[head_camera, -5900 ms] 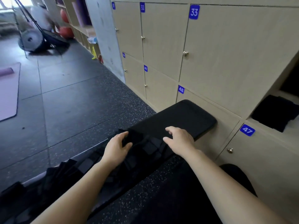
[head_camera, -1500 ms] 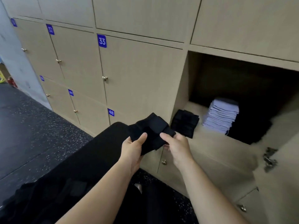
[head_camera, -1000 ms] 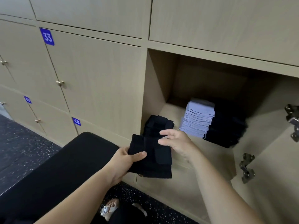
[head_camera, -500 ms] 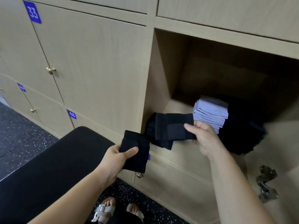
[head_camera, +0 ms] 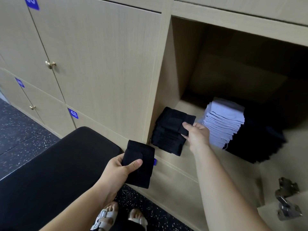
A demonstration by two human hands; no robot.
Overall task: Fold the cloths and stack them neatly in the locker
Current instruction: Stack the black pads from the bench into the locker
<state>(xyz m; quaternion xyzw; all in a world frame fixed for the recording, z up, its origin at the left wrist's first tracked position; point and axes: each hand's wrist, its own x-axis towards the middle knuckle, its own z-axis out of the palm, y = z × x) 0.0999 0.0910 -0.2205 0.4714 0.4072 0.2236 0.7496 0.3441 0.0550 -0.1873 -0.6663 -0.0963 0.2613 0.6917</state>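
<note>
My left hand (head_camera: 120, 170) grips a folded black cloth (head_camera: 140, 164) in front of the open locker (head_camera: 168, 64), below its shelf edge. My right hand (head_camera: 196, 135) reaches into the locker and pinches the right edge of another folded black cloth (head_camera: 176, 120), which lies on top of a stack of black cloths (head_camera: 168, 139) at the locker's left front corner. A pile of light blue cloths (head_camera: 223, 124) stands just right of my right hand, with a dark pile (head_camera: 256, 144) beside it.
A black padded bench (head_camera: 55, 172) runs from the lower left up to the lockers. Closed locker doors with brass knobs (head_camera: 50, 64) fill the left. The open door's metal hinges (head_camera: 286, 202) stick out at the lower right. Sandalled feet (head_camera: 106, 215) stand on speckled dark floor.
My right hand has carried its black cloth down onto the black stack in the locker. My left hand still holds the other cloth, nearly in the same place.
</note>
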